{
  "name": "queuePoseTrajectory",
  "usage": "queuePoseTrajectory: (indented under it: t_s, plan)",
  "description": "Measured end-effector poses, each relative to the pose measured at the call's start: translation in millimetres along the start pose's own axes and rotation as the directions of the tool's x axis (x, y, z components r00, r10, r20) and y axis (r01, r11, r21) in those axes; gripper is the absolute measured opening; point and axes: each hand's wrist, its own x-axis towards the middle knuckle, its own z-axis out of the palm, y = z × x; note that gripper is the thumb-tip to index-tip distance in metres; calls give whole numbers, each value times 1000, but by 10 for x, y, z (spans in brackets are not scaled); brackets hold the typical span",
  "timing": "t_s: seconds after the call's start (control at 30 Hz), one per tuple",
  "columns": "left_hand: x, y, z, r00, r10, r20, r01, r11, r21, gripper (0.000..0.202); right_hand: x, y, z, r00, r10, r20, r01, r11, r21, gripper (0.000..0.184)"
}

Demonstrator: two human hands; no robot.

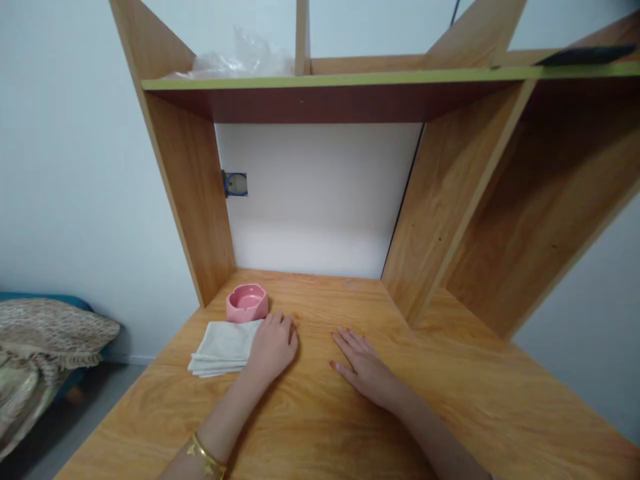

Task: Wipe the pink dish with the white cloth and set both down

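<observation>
My left hand [274, 347], fingers together, rests palm down, touching the folded white cloth [223, 347] at its nine o'clock on the light wooden desk [450, 400]. A pink square ceramic ashtray [247, 303] sits at the cloth's twelve. My right hand [367, 370] lies flat, fingers slightly spread, holding nothing.

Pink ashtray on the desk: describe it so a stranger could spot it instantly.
On the wooden desk, look to the left rear corner beside the upright side panel. The small pink ashtray sits just behind the folded white cloth, the only pink, bowl-hollowed thing.
</observation>
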Motion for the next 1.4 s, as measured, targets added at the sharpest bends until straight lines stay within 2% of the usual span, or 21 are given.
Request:
queuePoseTrajectory:
  t_s: [0.07,0.17,0.27,0.43,0.57,0.63,0.73,0.83,0.9,1.0,1.13,1.2,1.3,1.4]
  plan:
    - [1,-59,-44,991,-134,-27,136,988,67,19,1,4,4,1000,5,-7,-5,1000,6,65]
    - [-7,-119,-68,964,-267,19,264,961,80,26,5,-4,5,999,10,-38,-10,1000,17,63]
    - [-11,-122,-67,957,-283,67,279,958,61,30,8,-45,-18,995,-11,-100,16,999,44,57]
    - [-14,-102,-83,956,-294,20,288,948,136,31,14,-124,-64,985,-84,-149,99,990,99,47]
    - [-19,-125,-96,939,-338,63,326,934,147,33,27,-130,-65,979,-105,-172,127,984,124,40]
    - [-13,-126,-88,944,-325,58,321,944,74,39,33,-131,-64,974,-121,-192,148,980,133,38]
    - [9,-89,-40,964,-265,20,265,953,-145,49,32,-160,-65,965,-157,-211,189,971,143,35]
    - [37,-7,63,980,-197,-31,167,895,-413,53,12,-232,-72,961,-176,-215,213,964,161,34]
    - [51,57,150,985,-165,-49,108,814,-570,54,-9,-294,-76,961,-181,-208,220,958,182,36]
    - [58,136,267,988,-152,12,109,650,-752,54,-32,-378,-78,965,-181,-189,221,951,218,42]
    - [54,189,330,983,-133,127,172,426,-888,53,-19,-421,-48,963,-156,-219,208,949,236,35]
    - [53,203,322,982,-114,149,180,350,-919,49,5,-410,-12,958,-138,-250,199,950,239,28]
    - [65,194,279,988,-124,90,127,342,-931,40,52,-359,47,948,-90,-304,177,946,270,21]
    - [115,80,209,970,-236,-58,58,456,-888,33,100,-257,68,936,-21,-352,138,941,310,16]
